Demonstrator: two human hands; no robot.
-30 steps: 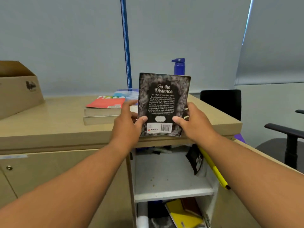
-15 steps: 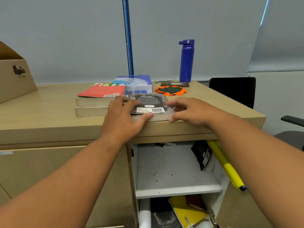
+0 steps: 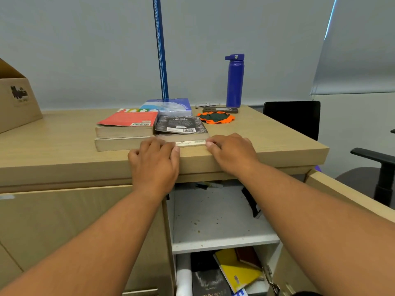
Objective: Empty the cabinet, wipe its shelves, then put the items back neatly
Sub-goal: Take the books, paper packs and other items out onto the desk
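Countertop (image 3: 64, 146): book (image 3: 180, 124) (beyond hands)

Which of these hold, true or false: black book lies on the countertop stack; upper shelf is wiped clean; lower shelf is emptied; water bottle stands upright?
1. The black book lies flat on the stack on the countertop. True.
2. The upper shelf is wiped clean. False: crumbs speckle it.
3. The lower shelf is emptied. False: a yellow book and others remain there.
4. The blue bottle stands upright. True.
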